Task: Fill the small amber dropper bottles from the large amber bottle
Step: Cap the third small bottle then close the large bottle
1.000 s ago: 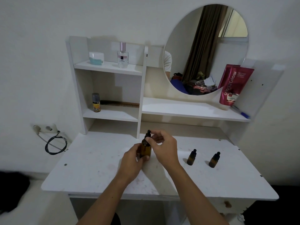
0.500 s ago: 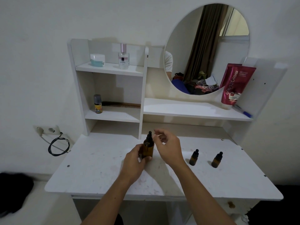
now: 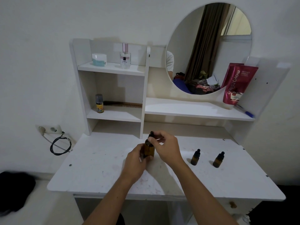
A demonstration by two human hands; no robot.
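Fingers (image 3: 151, 140) of right hand (image 3: 167, 147) pinch black cap (image 3: 151, 135) of large bottle (image 3: 149, 150); left hand (image 3: 135, 161) grips bottle body, mid-worktop (image 3: 97, 168). Two small bottles (image 3: 195, 157) upright toward right edge.

My left hand (image 3: 135, 160) and right hand (image 3: 167, 149): bare, no gloves, rings or watch; forearms unsleeved.

One head-worn camera looks forward and down, close over the white dressing table (image 3: 97, 176).
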